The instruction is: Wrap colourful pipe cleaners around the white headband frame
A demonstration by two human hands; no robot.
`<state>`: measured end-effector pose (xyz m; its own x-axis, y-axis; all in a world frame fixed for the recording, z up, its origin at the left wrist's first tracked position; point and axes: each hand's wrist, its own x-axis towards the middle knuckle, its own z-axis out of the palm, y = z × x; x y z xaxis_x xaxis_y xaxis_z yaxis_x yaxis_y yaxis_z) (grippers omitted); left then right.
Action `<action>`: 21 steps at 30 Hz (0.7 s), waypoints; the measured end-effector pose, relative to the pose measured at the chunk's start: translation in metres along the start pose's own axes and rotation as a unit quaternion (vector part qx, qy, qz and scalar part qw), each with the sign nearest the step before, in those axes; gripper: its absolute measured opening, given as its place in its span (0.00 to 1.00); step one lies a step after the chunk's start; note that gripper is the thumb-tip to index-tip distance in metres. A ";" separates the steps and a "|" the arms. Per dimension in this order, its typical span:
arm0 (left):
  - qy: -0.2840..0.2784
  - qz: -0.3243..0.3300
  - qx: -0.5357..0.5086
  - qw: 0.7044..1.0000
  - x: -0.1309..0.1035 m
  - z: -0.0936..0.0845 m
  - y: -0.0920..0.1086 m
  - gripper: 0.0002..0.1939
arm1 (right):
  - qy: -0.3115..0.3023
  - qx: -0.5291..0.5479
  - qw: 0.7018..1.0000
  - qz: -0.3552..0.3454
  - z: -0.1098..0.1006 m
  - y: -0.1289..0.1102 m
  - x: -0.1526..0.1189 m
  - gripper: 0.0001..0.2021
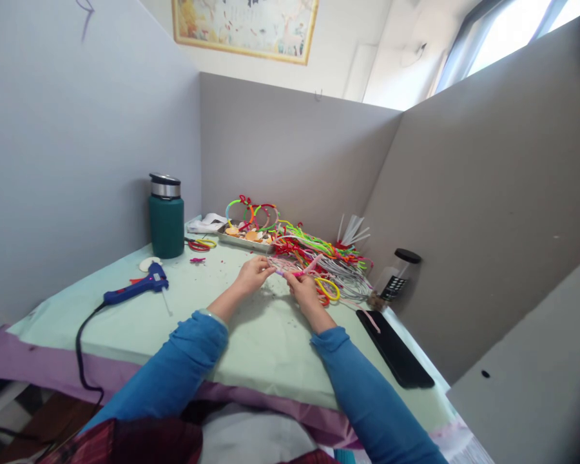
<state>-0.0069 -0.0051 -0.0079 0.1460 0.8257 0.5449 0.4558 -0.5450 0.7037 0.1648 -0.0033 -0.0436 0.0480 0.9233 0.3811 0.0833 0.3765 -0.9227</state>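
Over the middle of the table, my left hand [254, 276] and my right hand [303, 290] face each other a short way apart. Between them runs a pink and purple pipe cleaner [281, 273], pinched at its ends by the fingers of both hands. A pink fuzzy end sticks up beyond my right hand. Right behind the hands lies a heap of pipe cleaners [328, 248] in red, green, orange and silver. Yellow-handled scissors [329, 289] rest just right of my right hand, partly covered.
A blue glue gun [138, 285] with a black cord lies at left, near a green bottle [167, 222] and red-yellow scissors [202, 245]. At the back, a metal tray [244, 242] stands by coloured rings [252, 212]. A black slab [395, 351] and clear jar [397, 277] are at right.
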 end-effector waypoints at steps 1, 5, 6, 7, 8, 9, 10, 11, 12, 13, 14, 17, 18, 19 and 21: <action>-0.005 -0.024 -0.001 1.000 0.001 0.000 -0.001 0.14 | 0.009 -0.032 0.999 -0.024 0.000 -0.001 0.000 0.17; -0.024 -0.107 -0.003 0.994 0.003 0.001 -0.007 0.15 | 0.025 -0.113 0.987 -0.107 0.000 -0.010 -0.005 0.15; -0.025 -0.114 -0.004 0.993 0.003 0.002 -0.008 0.16 | 0.026 -0.122 0.985 -0.123 0.000 -0.012 -0.006 0.14; -0.027 -0.116 -0.003 0.993 0.003 0.002 -0.009 0.16 | 0.026 -0.128 0.982 -0.138 0.000 -0.013 -0.008 0.13; -0.030 -0.115 0.000 0.993 0.003 0.002 -0.010 0.17 | 0.027 -0.130 0.979 -0.153 0.000 -0.014 -0.009 0.13; -0.035 -0.113 0.003 0.993 0.004 0.003 -0.010 0.18 | 0.026 -0.132 0.976 -0.169 0.000 -0.014 -0.009 0.12; -0.042 -0.112 0.008 0.993 0.004 0.003 -0.010 0.18 | 0.025 -0.134 0.973 -0.185 0.000 -0.014 -0.010 0.11; -0.049 -0.111 0.013 0.993 0.004 0.003 -0.010 0.19 | 0.024 -0.137 0.970 -0.200 0.000 -0.013 -0.010 0.11; -0.053 -0.110 0.017 0.992 0.004 0.003 -0.010 0.20 | 0.024 -0.142 0.966 -0.214 0.000 -0.012 -0.010 0.11; -0.055 -0.109 0.021 0.992 0.004 0.002 -0.009 0.20 | 0.025 -0.149 0.962 -0.228 -0.001 -0.011 -0.010 0.10; -0.056 -0.108 0.024 0.992 0.003 0.001 -0.008 0.21 | 0.027 -0.159 0.957 -0.240 -0.001 -0.011 -0.010 0.10; -0.068 -0.098 0.018 0.993 0.001 -0.001 -0.003 0.22 | 0.033 -0.191 0.944 -0.268 -0.001 -0.012 -0.011 0.09; -0.076 -0.098 0.009 0.992 0.000 -0.002 -0.002 0.22 | 0.033 -0.197 0.941 -0.273 -0.001 -0.012 -0.011 0.09; -0.085 -0.101 -0.001 0.991 -0.001 -0.003 0.000 0.23 | 0.033 -0.200 0.941 -0.273 -0.001 -0.013 -0.011 0.09; -0.100 -0.115 -0.028 0.988 -0.003 -0.004 0.003 0.23 | 0.040 -0.187 0.949 -0.252 -0.001 -0.013 -0.011 0.09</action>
<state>-0.0094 -0.0097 -0.0059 0.2178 0.9377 0.2708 0.4478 -0.3425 0.8259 0.1644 -0.0184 -0.0354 -0.0176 0.6186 0.7855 0.4623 0.7016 -0.5422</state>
